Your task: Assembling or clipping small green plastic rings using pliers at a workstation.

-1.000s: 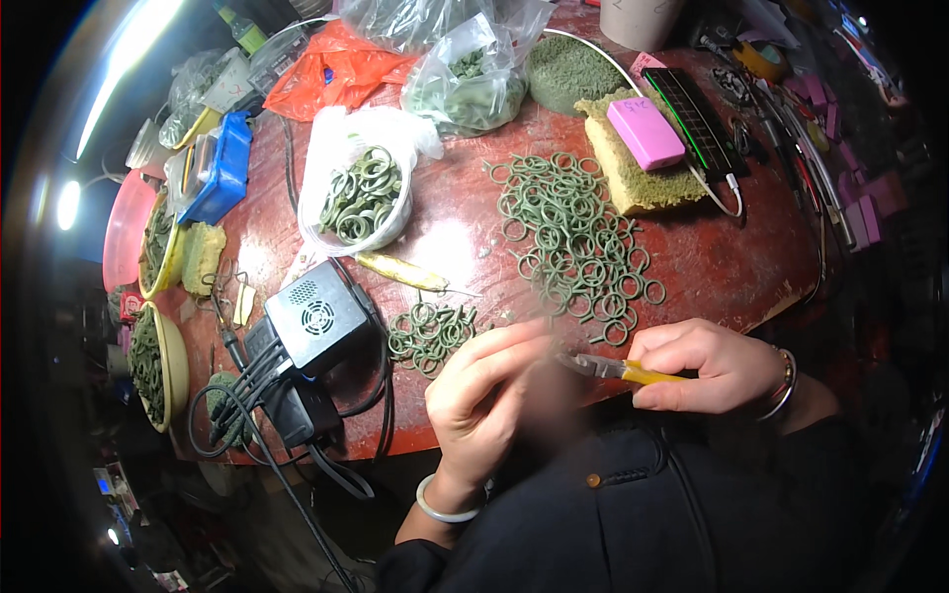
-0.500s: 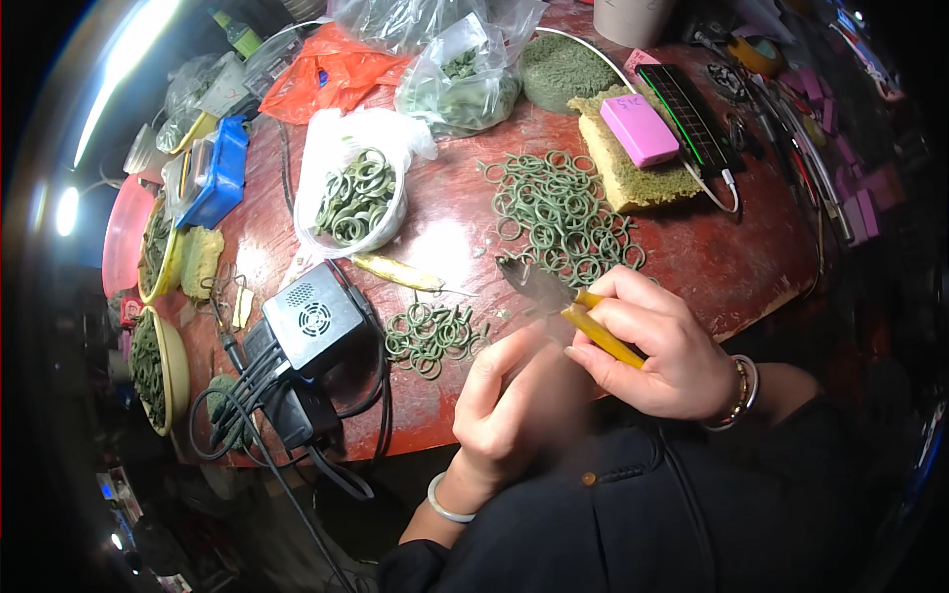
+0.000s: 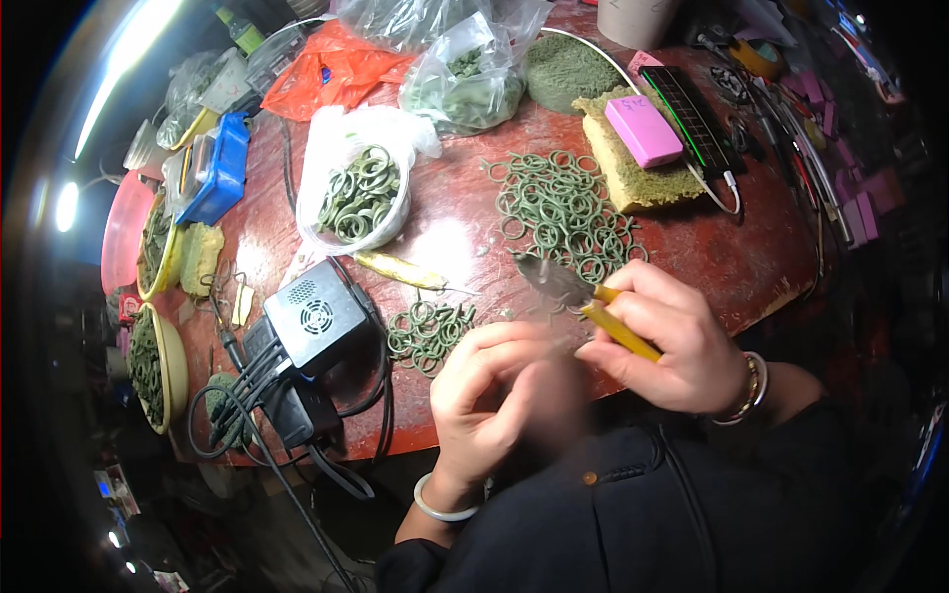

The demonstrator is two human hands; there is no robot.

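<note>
My right hand [image 3: 677, 346] is closed round the yellow handles of a pair of pliers [image 3: 554, 280]. Their dark metal head points up and left, at the near edge of a large heap of green rings [image 3: 563, 212]. Close by on the left, my left hand [image 3: 489, 395] has its fingers curled inward. A blur beside its fingertips hides what they hold, if anything. Just beyond that hand lies a smaller pile of green rings [image 3: 427, 334]. Farther back, a white tub lined with a plastic bag [image 3: 403, 212] contains more rings.
A black vented box [image 3: 316, 308] with tangled cables stands left. A yellow sponge [image 3: 643, 193] carries a pink block [image 3: 645, 131], beside a black device [image 3: 692, 114] on a white cable. A blue tray [image 3: 225, 173], red bag [image 3: 331, 74] and clear bag [image 3: 465, 94] sit farther back.
My right hand and the pliers have shifted slightly to the right. My left hand has moved left, nearer the small pile of rings, so the two hands are farther apart.
</note>
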